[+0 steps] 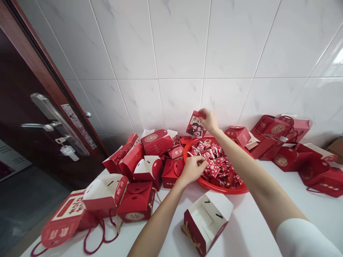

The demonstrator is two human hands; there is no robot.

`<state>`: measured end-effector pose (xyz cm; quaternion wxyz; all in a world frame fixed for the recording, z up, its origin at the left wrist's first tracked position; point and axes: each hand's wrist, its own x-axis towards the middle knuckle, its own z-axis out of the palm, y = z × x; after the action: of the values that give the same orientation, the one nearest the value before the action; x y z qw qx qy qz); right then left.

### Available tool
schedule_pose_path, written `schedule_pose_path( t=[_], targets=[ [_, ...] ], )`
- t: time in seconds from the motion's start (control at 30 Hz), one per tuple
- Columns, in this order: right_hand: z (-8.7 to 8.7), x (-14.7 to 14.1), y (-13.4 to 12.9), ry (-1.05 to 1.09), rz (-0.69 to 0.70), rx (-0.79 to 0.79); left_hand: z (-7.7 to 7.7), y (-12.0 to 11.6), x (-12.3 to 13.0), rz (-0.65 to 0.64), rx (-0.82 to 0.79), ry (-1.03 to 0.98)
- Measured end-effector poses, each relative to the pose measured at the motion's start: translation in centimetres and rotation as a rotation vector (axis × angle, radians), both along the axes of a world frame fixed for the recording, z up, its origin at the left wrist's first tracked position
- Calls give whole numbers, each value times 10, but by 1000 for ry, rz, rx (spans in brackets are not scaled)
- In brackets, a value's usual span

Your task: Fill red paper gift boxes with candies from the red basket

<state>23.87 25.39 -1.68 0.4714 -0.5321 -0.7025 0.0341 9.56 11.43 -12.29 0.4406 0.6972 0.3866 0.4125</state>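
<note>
My right hand (pixel 209 120) holds up a red packet (pixel 197 125) with a cartoon couple printed on it, above the back rim of a red plastic basket (pixel 222 191). Many small red and white wrapped pieces (pixel 218 166) fill the basket. Over its left side, my left hand (pixel 194 168) pinches a dotted red wrapped piece (pixel 212 168) between thumb and finger. In front of the basket, an open box (pixel 207 223) with a white inside and a rope handle stands on the white table (pixel 249 221); its inside shows nothing in it.
Several red gift boxes, some closed (pixel 136 200) and some open (pixel 105 191), crowd the table's left side. More red boxes (pixel 289 157) stand at the right. A tiled wall (pixel 182 53) rises behind. At the left is a dark door with a handle and keys (pixel 69 151).
</note>
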Motion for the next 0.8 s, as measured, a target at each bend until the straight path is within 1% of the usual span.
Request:
schedule_pose_path(
  t=[0.1,0.2,0.3,0.37,0.43,0.5,0.57,0.63,0.7,0.73,0.8],
  targets=[
    [-7,-24,13,-84,20,15,0,-1,0,-5,17,2],
    [-14,-40,21,-157,64,17,0,-1,0,-1,33,6],
    [-19,-46,25,-211,103,9,0,-1,1,3,34,5],
    [-19,-43,26,-223,104,-3,-1,-1,1,4,27,-2],
    [-17,-34,25,-220,92,-19,-1,0,1,9,19,-14],
    [-13,-18,20,-211,82,-43,0,0,1,19,13,-30],
    [-9,3,10,-214,88,-96,0,2,1,35,8,-54],
    [-10,29,-5,-249,111,-193,-2,4,2,56,-4,-90],
    [-18,54,-22,-328,142,-325,-4,6,3,81,-25,-141],
    [-25,66,-32,-382,154,-401,-5,8,4,97,-35,-169],
    [-44,84,-50,-501,177,-577,-7,10,5,135,-48,-220]
  ],
)
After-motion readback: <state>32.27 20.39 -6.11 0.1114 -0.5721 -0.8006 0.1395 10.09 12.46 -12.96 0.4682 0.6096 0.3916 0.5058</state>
